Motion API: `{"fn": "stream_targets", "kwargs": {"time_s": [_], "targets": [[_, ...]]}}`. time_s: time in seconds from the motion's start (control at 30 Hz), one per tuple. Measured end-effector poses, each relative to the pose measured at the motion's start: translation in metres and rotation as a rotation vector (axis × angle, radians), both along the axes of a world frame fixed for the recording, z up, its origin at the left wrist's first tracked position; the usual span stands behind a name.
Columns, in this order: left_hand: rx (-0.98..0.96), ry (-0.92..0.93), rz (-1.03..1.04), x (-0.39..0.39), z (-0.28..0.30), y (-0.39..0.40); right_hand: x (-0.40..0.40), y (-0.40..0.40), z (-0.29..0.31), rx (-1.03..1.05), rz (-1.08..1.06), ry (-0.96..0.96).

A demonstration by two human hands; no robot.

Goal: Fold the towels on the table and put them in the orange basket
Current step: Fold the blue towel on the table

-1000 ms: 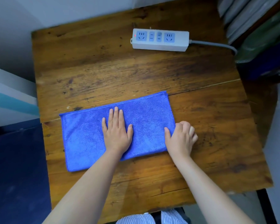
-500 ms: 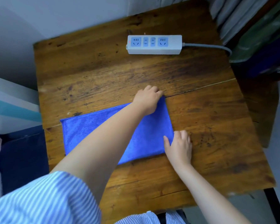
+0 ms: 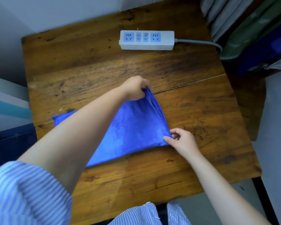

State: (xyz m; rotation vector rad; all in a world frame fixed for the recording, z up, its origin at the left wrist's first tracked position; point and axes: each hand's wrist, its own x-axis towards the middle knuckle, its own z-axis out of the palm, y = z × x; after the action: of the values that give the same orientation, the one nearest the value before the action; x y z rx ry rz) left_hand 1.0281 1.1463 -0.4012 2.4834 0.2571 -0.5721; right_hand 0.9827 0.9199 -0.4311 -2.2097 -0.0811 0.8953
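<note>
- Comparing with half a second before, I saw the left hand [image 3: 135, 90] had closed its pinch on the far right corner of the blue towel [image 3: 133, 129] and raised it off the bench [image 3: 104, 65], so the right edge stood up in a ridge.
- My right hand [image 3: 182, 139] pinched the near right corner, where earlier it only lay beside it.
- I judged this the start of the second fold, right end over to the left; the towel otherwise lay on the bench, already folded once.
- My left forearm hid much of the towel's middle and left part.
- No orange basket showed anywhere, nor any other towel; a white power strip [image 3: 147, 40] sat well apart at the back.
</note>
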Motion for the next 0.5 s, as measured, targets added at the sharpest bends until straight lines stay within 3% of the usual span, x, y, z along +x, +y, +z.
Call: {"fn": "stream_targets", "kwargs": {"time_s": [0.27,0.37,0.5], "targets": [[-0.103,-0.104,0.349,-0.092,0.037,0.075,-0.039,0.054,0.065,0.313,0.248,-0.192],[-0.131,-0.082,0.430,-0.137,0.039,0.108,-0.084,0.096,0.069,0.323,0.364,-0.285],[-0.125,-0.076,0.518,-0.182,0.026,0.146,-0.147,0.144,0.057,0.148,0.396,-0.462]]}}
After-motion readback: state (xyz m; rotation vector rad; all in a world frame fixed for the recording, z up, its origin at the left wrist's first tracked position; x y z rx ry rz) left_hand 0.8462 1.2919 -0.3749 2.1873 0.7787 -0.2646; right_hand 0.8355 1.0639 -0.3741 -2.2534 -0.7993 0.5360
